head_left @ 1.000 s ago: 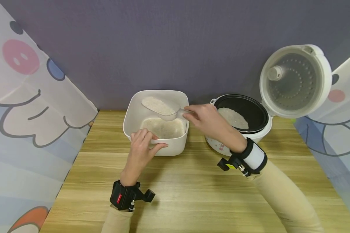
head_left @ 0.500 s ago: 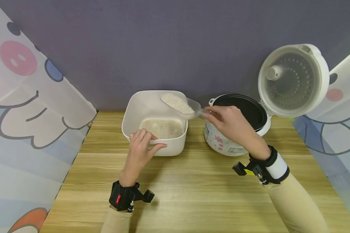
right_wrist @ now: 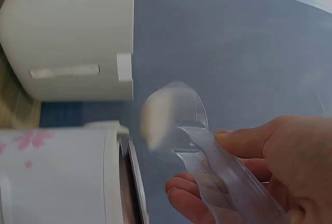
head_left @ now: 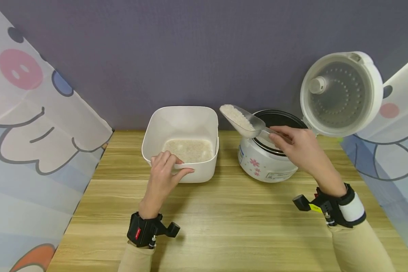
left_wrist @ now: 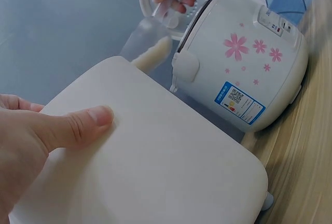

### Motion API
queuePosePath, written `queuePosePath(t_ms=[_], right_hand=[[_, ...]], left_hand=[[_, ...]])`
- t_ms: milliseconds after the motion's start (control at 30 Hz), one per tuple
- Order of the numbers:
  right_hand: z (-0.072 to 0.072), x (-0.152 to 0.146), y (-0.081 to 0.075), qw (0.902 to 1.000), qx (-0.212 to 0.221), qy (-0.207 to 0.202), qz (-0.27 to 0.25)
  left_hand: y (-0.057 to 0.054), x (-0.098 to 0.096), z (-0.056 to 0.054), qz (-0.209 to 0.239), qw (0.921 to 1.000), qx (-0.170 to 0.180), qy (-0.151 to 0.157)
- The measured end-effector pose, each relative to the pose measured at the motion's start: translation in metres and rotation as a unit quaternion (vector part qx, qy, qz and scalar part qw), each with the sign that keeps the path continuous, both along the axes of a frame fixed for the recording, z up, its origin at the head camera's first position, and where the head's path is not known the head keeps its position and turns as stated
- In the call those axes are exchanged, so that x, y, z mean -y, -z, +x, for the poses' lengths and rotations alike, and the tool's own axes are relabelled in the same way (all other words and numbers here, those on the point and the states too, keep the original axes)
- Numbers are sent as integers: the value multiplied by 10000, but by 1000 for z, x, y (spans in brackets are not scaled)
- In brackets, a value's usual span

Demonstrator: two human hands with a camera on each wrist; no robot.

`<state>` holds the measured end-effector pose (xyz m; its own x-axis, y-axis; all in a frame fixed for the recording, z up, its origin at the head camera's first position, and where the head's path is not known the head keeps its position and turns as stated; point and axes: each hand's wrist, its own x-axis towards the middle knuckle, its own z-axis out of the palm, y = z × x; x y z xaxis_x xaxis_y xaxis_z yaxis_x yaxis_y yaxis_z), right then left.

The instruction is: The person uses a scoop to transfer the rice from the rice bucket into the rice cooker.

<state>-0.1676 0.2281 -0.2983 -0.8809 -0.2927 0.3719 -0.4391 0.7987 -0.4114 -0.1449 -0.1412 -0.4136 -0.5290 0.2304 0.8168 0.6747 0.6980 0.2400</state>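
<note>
- Scoop [head_left: 255, 122] has swung rightward, from bin [head_left: 198, 172] toward cooker [head_left: 268, 166]; head view: it slants leftward, away from the pinching fingers [head_left: 283, 130] of the right hand [head_left: 300, 151].
- Left wrist view: left hand [left_wrist: 31, 136] grips the bin.
- Right wrist view: rice [right_wrist: 158, 117] lies beyond the fingers.

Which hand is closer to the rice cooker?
Right. The right hand is above the open rice cooker, holding the scoop; the left hand is left of the cooker, gripping the white bin.
</note>
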Motion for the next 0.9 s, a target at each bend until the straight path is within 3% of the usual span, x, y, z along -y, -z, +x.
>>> queuePosePath(t_ms=[200,400,900], right_hand=[[3,-24,7,9995,96,238,-193],[7,-45,13,9982,-149,490,-301],[16,-79,22,9922,-504,1142,35]], left_hand=[[1,1,0,-10,10000,-16,-4],[0,0,-1,-5,9999,-147,-13],[1,-1,-2,26,9999,-139,-25]])
